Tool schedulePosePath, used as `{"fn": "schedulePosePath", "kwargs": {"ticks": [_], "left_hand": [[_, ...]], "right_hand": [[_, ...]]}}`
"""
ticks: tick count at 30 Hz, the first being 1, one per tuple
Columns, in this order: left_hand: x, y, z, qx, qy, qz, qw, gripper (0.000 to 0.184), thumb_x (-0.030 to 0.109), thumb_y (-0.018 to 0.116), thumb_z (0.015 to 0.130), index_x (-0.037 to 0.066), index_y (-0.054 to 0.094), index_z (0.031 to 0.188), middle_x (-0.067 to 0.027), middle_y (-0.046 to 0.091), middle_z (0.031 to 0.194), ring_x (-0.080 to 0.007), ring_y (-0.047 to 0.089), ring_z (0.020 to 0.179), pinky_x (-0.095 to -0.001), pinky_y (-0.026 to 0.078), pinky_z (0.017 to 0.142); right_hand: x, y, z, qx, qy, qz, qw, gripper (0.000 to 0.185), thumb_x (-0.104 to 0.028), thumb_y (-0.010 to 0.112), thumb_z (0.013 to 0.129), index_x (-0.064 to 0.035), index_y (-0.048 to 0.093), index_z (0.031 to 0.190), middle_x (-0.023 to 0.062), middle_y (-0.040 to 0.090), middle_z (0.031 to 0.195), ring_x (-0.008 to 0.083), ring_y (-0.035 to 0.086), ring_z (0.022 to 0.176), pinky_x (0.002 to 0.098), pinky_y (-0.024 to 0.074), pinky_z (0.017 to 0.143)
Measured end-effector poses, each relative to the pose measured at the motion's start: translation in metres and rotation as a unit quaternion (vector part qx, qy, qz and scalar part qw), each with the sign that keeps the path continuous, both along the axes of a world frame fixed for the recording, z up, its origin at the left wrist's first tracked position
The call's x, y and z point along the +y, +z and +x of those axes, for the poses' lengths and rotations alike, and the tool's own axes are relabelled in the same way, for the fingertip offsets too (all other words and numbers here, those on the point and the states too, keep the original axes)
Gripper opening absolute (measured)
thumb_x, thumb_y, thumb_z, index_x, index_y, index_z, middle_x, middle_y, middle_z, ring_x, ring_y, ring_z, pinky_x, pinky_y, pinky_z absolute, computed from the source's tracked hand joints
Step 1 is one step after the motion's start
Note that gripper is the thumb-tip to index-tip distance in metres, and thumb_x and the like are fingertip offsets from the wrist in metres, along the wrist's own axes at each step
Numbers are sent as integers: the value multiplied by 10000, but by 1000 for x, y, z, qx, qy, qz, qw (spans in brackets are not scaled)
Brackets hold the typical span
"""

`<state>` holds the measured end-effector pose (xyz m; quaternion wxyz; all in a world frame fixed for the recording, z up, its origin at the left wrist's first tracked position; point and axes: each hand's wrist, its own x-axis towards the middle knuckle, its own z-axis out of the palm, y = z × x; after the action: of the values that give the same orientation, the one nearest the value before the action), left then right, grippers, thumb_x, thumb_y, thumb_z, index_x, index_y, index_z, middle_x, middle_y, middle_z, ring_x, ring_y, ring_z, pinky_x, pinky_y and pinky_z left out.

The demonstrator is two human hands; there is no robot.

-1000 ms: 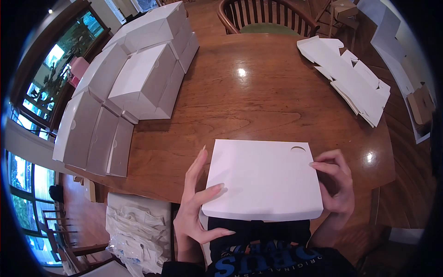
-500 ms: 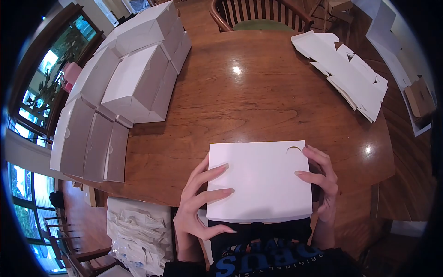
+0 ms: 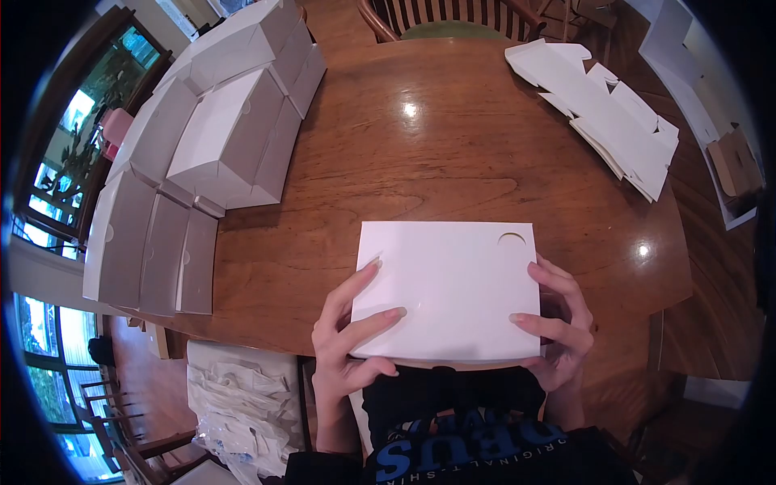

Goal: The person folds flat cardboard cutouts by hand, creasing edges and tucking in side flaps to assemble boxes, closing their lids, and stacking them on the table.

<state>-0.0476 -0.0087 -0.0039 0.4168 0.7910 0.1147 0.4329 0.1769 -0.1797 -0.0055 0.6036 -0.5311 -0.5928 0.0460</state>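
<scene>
A white cardboard box (image 3: 453, 283) with a curved cut near its top right corner is held at the near edge of the table, in front of my body. My left hand (image 3: 352, 323) grips its left side, two fingers lying on the top face and the thumb at the near edge. On the opposite side my right hand (image 3: 562, 323) grips the box, with fingertips on the top face and the rest of the hand at its side. The underside of the box is hidden.
Finished-looking white boxes (image 3: 218, 137) are stacked along the table's left side. Flat white cardboard blanks (image 3: 602, 117) lie at the far right of the wooden table (image 3: 388, 162). A wooden chair (image 3: 453, 24) stands beyond it; a plastic-wrapped bundle (image 3: 246, 412) sits at lower left.
Both hands have shifted the box slightly away from my body. My right fingers sit lower along its side, and my left thumb has drawn in to the near edge.
</scene>
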Motion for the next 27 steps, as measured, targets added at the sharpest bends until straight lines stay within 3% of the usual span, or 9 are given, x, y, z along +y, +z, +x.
{"fn": "schedulePosePath", "kwargs": {"ticks": [4, 10, 20, 22, 23, 25, 26, 27], "left_hand": [[3, -1, 1, 15, -25, 9, 1000, 558, 583, 664, 790, 118, 745, 1089, -292, 442, 1402, -442, 499, 1273, -468, 460, 990], [10, 6, -1, 23, -72, -41, 996, 484, 497, 632, 876, 86, 740, 1109, -296, 405, 1439, -437, 458, 1315, -474, 424, 1030], [2, -2, 13, 13, 52, 23, 998, 503, 460, 639, 888, 24, 713, 1127, -307, 468, 1399, -428, 536, 1246, -418, 494, 955], [0, -4, 14, 17, 65, 55, 996, 616, 453, 682, 864, 16, 596, 1291, -315, 416, 1438, -441, 490, 1288, -436, 465, 994], [-3, -5, 18, 17, 66, 55, 996, 616, 453, 682, 864, 16, 596, 1291, -315, 416, 1438, -441, 490, 1288, -436, 465, 994], [-9, -6, 25, 11, 98, 22, 995, 781, 438, 725, 833, 37, 425, 1433, -317, 359, 1476, -456, 433, 1329, -459, 436, 1023], [-9, -8, 25, 16, 75, 4, 997, 843, 377, 748, 820, 49, 338, 1480, -302, 309, 1512, -460, 361, 1378, -495, 364, 1081], [-9, -9, 23, 17, 75, 4, 997, 843, 377, 748, 820, 49, 338, 1480, -302, 309, 1512, -460, 361, 1378, -495, 364, 1081]], "right_hand": [[-1, 8, 6, -14, 31, -19, 999, 290, -216, 757, 711, -136, 769, 990, 253, 557, 1271, 519, 468, 1262, 526, 494, 969], [4, 7, 7, 49, 57, -18, 997, 253, -79, 690, 715, -135, 783, 944, 233, 566, 1262, 534, 430, 1287, 562, 464, 1010], [11, 7, 18, 48, 74, -5, 996, 251, -37, 665, 711, -95, 779, 927, 209, 589, 1233, 523, 392, 1319, 570, 466, 1011], [11, 8, 18, 49, 74, -12, 996, 246, -40, 668, 706, -96, 779, 918, 203, 594, 1229, 520, 392, 1320, 573, 460, 1015], [10, 7, 19, 48, 75, -12, 996, 246, -40, 668, 706, -96, 779, 918, 203, 594, 1229, 520, 392, 1320, 573, 460, 1015], [8, 3, 20, 45, 58, -25, 997, 248, -39, 664, 700, -95, 778, 913, 200, 600, 1223, 520, 395, 1318, 573, 459, 1015], [9, 3, 19, 45, 59, -25, 997, 248, -39, 664, 700, -95, 778, 913, 200, 600, 1223, 520, 395, 1318, 573, 459, 1015], [10, 4, 18, 60, 60, -18, 996, 251, -37, 660, 697, -93, 777, 911, 199, 605, 1218, 521, 392, 1321, 573, 457, 1017]]}}
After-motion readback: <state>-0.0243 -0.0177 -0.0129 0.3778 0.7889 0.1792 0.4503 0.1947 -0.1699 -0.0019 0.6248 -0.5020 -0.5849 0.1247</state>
